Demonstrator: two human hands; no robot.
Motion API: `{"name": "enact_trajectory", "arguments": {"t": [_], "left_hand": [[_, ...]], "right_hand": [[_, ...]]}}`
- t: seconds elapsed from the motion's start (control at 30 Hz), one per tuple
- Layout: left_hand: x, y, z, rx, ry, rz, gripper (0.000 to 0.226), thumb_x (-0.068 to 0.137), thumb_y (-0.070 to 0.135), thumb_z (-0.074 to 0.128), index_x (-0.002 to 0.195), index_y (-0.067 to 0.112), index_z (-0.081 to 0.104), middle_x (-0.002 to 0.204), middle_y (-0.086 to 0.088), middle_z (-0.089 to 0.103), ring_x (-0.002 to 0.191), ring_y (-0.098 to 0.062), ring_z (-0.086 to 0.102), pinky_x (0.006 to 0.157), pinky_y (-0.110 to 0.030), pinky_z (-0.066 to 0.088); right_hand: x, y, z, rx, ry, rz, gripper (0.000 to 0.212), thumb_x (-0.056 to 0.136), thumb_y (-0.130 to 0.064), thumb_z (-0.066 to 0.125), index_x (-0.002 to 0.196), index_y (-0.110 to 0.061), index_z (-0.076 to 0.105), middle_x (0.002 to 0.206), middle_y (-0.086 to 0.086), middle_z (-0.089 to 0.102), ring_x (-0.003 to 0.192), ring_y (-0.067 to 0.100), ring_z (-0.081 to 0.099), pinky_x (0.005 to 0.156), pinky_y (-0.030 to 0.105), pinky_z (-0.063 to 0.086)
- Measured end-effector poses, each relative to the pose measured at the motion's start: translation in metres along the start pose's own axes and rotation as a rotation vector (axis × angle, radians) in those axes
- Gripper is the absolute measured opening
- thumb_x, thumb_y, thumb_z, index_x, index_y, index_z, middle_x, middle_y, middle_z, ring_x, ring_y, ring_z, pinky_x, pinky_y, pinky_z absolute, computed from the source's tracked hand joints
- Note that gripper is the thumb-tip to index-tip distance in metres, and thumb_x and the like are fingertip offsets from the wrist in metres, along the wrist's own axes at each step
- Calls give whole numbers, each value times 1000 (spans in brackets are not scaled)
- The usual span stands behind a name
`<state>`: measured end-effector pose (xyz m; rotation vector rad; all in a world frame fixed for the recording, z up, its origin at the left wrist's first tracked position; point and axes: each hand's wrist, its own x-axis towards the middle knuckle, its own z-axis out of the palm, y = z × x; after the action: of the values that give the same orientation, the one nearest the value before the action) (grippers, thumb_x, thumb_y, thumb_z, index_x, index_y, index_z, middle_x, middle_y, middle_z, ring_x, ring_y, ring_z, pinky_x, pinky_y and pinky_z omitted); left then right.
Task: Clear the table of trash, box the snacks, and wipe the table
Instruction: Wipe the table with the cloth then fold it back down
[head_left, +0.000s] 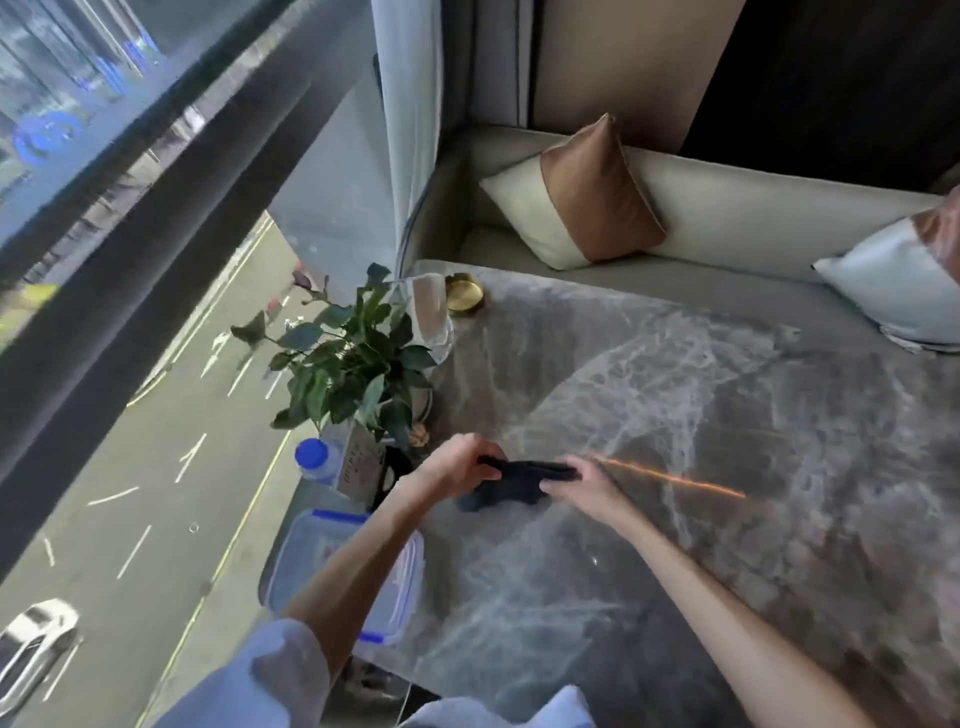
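A dark cloth is stretched between my two hands just above the grey marble table. My left hand grips its left end and my right hand pinches its right end; the lower part of the cloth hangs down to the tabletop. A clear plastic box with a closed lid and blue clips sits at the table's near left edge, partly hidden under my left forearm. What lies inside it is too blurred to tell.
Along the table's left edge stand a leafy potted plant, a water bottle with a blue cap, a small card stand, a wine glass and a gold dish. A cushioned bench with pillows borders the far side; a window is at left.
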<state>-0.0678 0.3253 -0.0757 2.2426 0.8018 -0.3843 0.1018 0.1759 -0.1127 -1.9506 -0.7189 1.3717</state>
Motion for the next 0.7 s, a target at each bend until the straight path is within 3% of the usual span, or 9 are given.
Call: {"name": "enact_trajectory", "arguments": {"t": [0.07, 0.17, 0.27, 0.33, 0.43, 0.5, 0.6, 0.7], "left_hand": [[11, -9, -18, 118, 78, 27, 28, 86, 19, 64, 113, 22, 71, 111, -8, 69, 109, -29, 63, 91, -34, 50], [21, -15, -38, 243, 239, 90, 32, 87, 24, 57, 117, 29, 70, 106, -7, 64, 108, -29, 58, 91, -37, 49], [23, -19, -33, 346, 346, 114, 36, 87, 26, 52, 120, 29, 66, 112, -3, 60, 109, -27, 53, 92, -38, 45], [23, -25, -12, 418, 308, 44, 34, 89, 22, 49, 120, 23, 63, 118, -4, 56, 114, -27, 50, 93, -38, 42], [16, -35, 37, 448, 37, -129, 36, 88, 11, 48, 122, 15, 57, 126, -8, 52, 120, -30, 48, 96, -39, 42], [8, -41, 64, 365, -101, -236, 37, 89, 9, 44, 124, 12, 56, 128, -11, 55, 121, -31, 52, 95, -40, 46], [7, -49, 80, 133, -27, -360, 35, 89, 7, 40, 120, 12, 54, 124, -12, 60, 115, -34, 60, 89, -43, 51], [12, -56, 78, -103, 71, -490, 31, 94, 14, 40, 124, 11, 45, 123, -16, 60, 113, -38, 60, 89, -46, 49]], "right_hand": [[20, -19, 7, -140, 158, -54, 18, 79, -17, 77, 94, -13, 68, 80, -1, 64, 75, 13, 58, 69, 27, 42], [41, -44, 10, -226, 356, -193, 16, 78, -15, 78, 92, -16, 71, 79, 0, 68, 73, 15, 61, 69, 27, 45], [46, -47, 16, -327, 482, -347, 18, 79, -5, 73, 94, -13, 72, 93, 4, 70, 86, 18, 65, 75, 26, 49], [42, -34, 26, -372, 477, -396, 24, 80, 5, 66, 99, -9, 71, 103, 7, 68, 98, 22, 65, 86, 28, 49], [34, 2, 47, -509, 168, -174, 38, 88, 2, 57, 124, -10, 65, 136, 8, 55, 127, 26, 53, 108, 25, 35], [30, 27, 63, -550, 75, 40, 41, 93, -7, 55, 132, -15, 60, 141, 6, 53, 130, 24, 52, 109, 27, 37], [36, 42, 76, -276, 231, 205, 33, 92, -4, 59, 124, -6, 64, 124, 14, 67, 113, 27, 64, 100, 37, 49], [46, 38, 76, 30, 365, 339, 25, 91, -1, 61, 115, 6, 63, 110, 26, 68, 93, 28, 64, 83, 36, 48]]}}
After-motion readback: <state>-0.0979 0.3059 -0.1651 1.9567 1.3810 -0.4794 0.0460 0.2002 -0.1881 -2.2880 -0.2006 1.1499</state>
